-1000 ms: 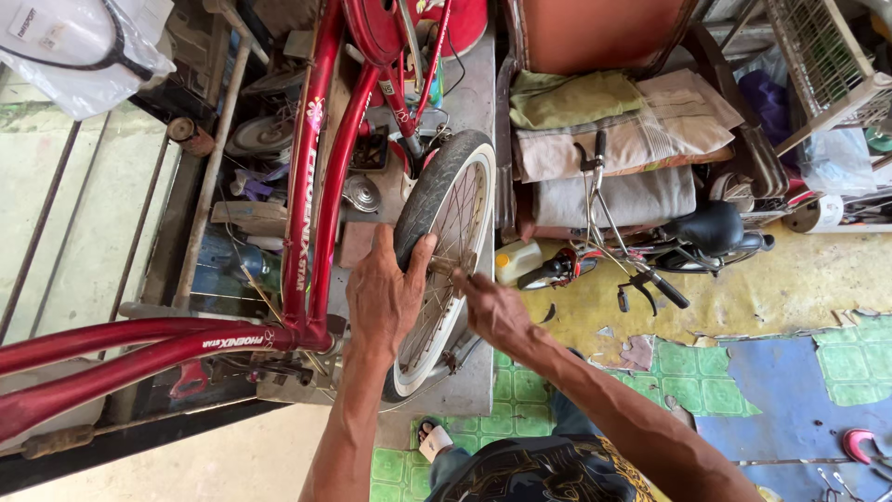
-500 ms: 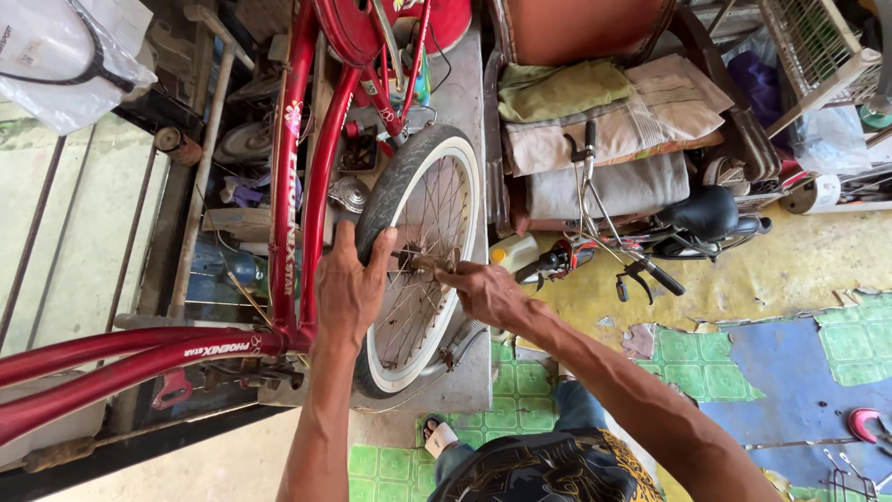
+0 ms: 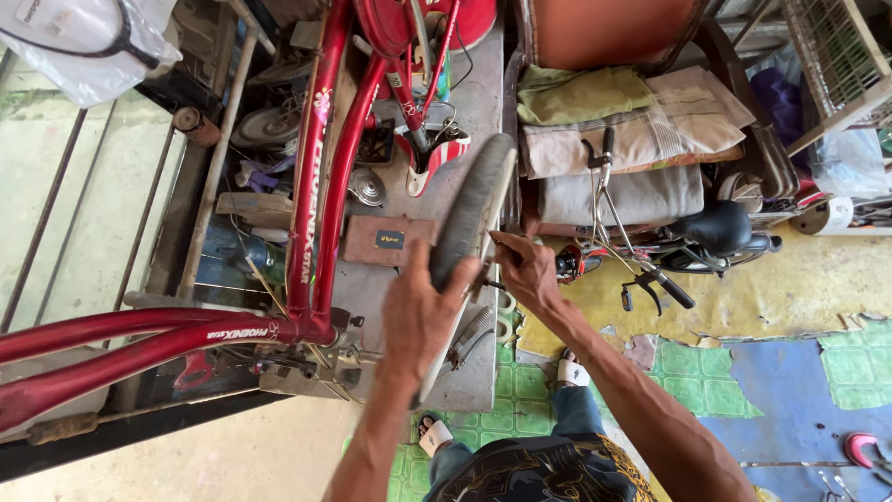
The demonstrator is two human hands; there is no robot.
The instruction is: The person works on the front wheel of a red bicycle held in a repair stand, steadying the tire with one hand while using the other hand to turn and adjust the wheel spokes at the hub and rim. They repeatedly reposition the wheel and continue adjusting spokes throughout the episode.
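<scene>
A small bicycle wheel point(image 3: 476, 200) with a grey tyre stands nearly edge-on in front of me. My left hand point(image 3: 423, 311) grips its tyre on the near side. My right hand point(image 3: 525, 270) is on the wheel's right side at the hub, fingers pinched on a small part I cannot make out. A red bicycle frame point(image 3: 311, 223) lies upside down to the left, its tubes running toward me.
A grey workbench point(image 3: 474, 102) under the wheel carries a red-and-white saddle point(image 3: 432, 153), a brown box point(image 3: 386, 240) and small parts. Folded cloths point(image 3: 632, 121) and a small black bicycle point(image 3: 688, 237) lie to the right. My sandalled feet point(image 3: 569, 372) stand on green floor tiles.
The wheel has turned from showing its spokes broadside to nearly edge-on. My left hand slid from the spokes onto the tyre. The view shifted slightly.
</scene>
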